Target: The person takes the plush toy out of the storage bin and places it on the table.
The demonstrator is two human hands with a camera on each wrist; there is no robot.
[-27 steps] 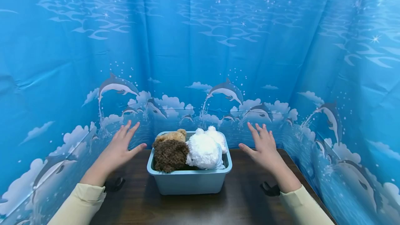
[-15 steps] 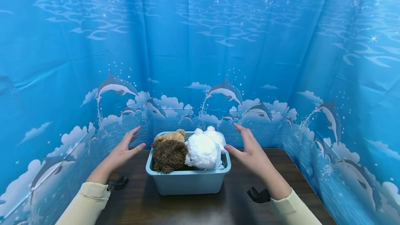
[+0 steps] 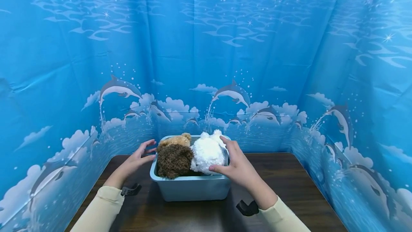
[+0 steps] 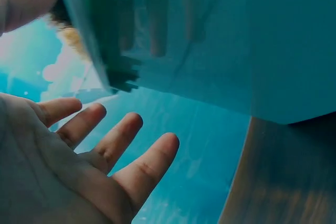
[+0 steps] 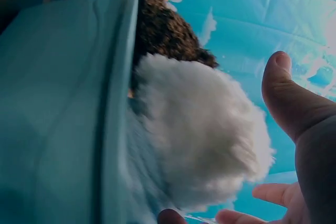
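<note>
A light blue plastic bin (image 3: 194, 189) stands on the dark table, filled with fluffy plush toys. Inside, a white plush toy (image 3: 206, 153) fills the right half, a dark brown plush toy (image 3: 175, 160) lies front left, and a tan plush toy (image 3: 177, 140) shows behind it. My right hand (image 3: 238, 165) reaches over the right rim, fingers and thumb spread around the white toy; the right wrist view shows a gap between thumb and fur. Beside the left rim, my left hand (image 3: 135, 162) has its fingers extended and holds nothing. The toys' lower parts are hidden in the bin.
The dark wooden table (image 3: 283, 185) extends on both sides of the bin. Blue curtains (image 3: 206, 56) printed with dolphins hang behind and at both sides. A black strap piece (image 3: 247, 208) sits at the right wrist, another (image 3: 131, 189) at the left.
My right hand has come left and down, from beside the bin to over the white plush toy. My left hand has moved right and lower, up to the bin's left rim. The bin stays put.
</note>
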